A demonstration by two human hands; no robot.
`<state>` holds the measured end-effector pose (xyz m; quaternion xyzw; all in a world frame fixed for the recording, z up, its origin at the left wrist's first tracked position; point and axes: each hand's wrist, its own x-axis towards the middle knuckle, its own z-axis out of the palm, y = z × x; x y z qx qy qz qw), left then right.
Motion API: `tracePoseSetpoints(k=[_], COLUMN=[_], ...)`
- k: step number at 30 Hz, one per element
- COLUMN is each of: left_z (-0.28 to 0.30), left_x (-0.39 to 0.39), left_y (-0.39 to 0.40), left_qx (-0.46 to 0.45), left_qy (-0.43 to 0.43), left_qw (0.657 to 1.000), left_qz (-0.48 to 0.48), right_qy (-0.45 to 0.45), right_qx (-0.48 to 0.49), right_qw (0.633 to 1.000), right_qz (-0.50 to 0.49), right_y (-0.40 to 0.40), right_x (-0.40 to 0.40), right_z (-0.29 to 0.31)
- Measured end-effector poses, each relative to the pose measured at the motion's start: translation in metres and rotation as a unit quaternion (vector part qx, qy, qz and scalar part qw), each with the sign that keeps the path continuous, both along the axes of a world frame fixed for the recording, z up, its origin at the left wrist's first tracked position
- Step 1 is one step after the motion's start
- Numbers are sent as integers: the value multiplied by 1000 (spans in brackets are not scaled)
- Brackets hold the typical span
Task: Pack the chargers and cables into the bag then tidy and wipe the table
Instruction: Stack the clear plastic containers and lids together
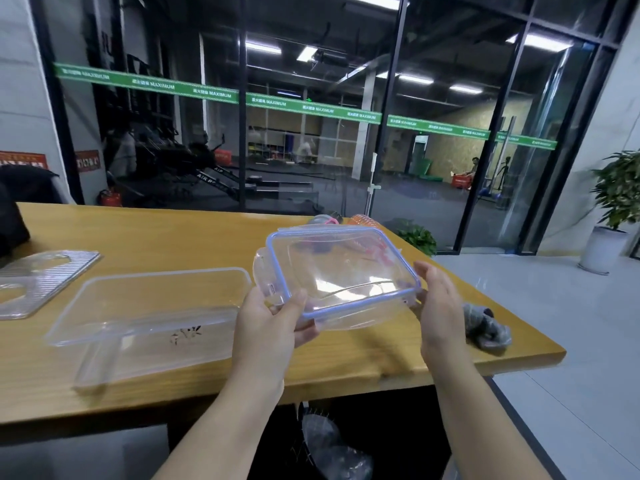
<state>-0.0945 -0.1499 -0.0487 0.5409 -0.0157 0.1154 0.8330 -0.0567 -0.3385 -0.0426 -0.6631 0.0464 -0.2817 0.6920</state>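
Clear lid with blue seal, held up over the table, tilted toward me. Tidying step, by my judgement: no chargers, cables or bag visible now. Next move likely calls for lowering the lid square onto the open clear container lying just left of it.

My left hand: thumb curled over the near-left corner, fingers clamped beneath. My right hand: fingers straight, pressed flat against the right edge. Grey cloth lies near the table's right edge, for wiping later.
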Motion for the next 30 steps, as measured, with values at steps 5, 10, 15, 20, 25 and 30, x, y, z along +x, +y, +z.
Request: tracePoseSetpoints(k=[5, 10, 15, 20, 25, 30], left_z=[12, 17, 16, 3, -7, -13], left_x=[-5, -17, -26, -18, -14, -7], left_y=[37, 79, 118, 161, 180, 192], left_qx=[43, 106, 222, 303, 284, 189], left_qy=[-30, -36, -33, 4, 30, 4], left_qw=[998, 986, 946, 887, 879, 932], left_qz=[46, 125, 233, 349, 381, 310], right_qy=[4, -3, -9, -61, -115, -176], right_qx=[45, 27, -42, -130, -260, -332], right_qw=[998, 993, 991, 983, 954, 925], right_qz=[45, 112, 129, 118, 96, 62], right_y=[32, 78, 125, 163, 178, 180], right_x=[12, 10, 10, 2, 8, 16], right_z=[-3, -9, -22, -31, -44, -46])
